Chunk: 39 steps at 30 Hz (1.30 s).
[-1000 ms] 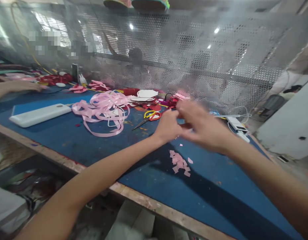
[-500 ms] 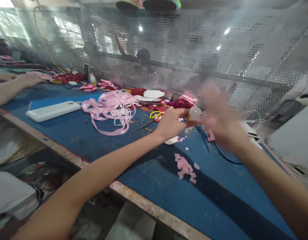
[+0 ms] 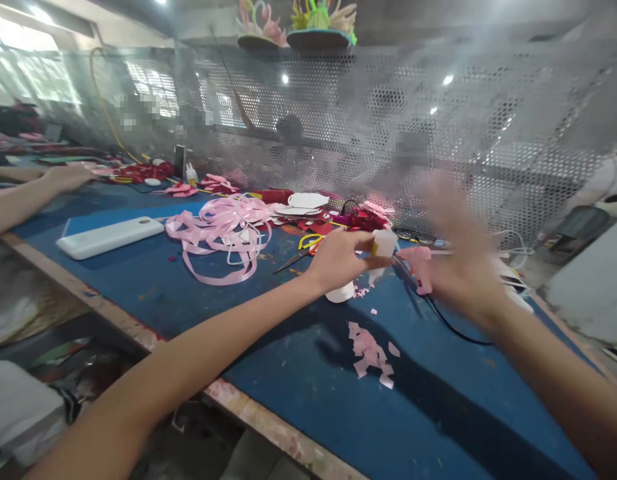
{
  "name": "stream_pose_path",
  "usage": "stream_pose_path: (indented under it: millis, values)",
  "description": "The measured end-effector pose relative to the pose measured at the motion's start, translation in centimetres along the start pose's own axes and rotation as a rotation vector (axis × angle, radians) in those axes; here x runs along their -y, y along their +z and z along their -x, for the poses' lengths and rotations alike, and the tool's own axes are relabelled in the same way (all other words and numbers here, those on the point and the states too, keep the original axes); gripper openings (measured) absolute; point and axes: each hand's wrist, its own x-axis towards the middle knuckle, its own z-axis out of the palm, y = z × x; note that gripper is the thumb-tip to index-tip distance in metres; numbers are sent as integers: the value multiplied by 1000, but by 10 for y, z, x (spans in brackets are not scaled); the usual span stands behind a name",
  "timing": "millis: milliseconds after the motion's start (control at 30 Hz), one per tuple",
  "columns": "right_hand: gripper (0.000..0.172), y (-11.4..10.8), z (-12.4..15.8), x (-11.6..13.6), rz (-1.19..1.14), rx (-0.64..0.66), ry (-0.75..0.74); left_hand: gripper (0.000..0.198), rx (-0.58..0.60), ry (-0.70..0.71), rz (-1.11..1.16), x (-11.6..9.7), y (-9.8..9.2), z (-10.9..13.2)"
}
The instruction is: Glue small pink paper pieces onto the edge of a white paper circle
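Observation:
My left hand (image 3: 341,259) is closed around a small whitish cylinder (image 3: 385,244) with a yellowish patch, held above the table between thumb and fingers. My right hand (image 3: 455,247) is smeared by motion, its fingers stretched upward; no object shows in it. Right beside that palm is a pink glue gun (image 3: 419,265), its black cord running over the blue tabletop, its rear partly hidden by the hand. Below my left hand stands a white round piece (image 3: 340,293). Scissors (image 3: 308,245) with yellow handles lie behind my left wrist. Cut pink squares (image 3: 371,350) are heaped nearer me.
Loops of pink ribbon (image 3: 228,230) and a long white case-like object (image 3: 111,238) lie to the left. White and red cut pieces (image 3: 303,203) line the back, before a perforated metal screen (image 3: 328,127). Another person's hand (image 3: 68,177) works at far left.
The view has tilted upward, so the table appears lower. My right hand has shifted away from the glue gun, uncovering more of it. My left hand keeps hold of the whitish cylinder.

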Motion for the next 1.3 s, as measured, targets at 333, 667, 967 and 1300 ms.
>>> stream_pose_path:
  millis: [333, 667, 967, 1300]
  values:
    - [30, -12, -14, 0, -94, 254, 146, 36, 97, -71, 487, 6, 9, -5]
    - [42, -10, -12, -5, -367, 452, 445, 45, 236, -252, 920, 10, 15, 3]
    - [41, 0, -8, -1, -178, 477, 408, 35, 147, -288, 1029, 6, 15, 8]
    - [46, 13, 0, -3, -143, 299, 482, 45, 90, -322, 973, 6, 16, 8]
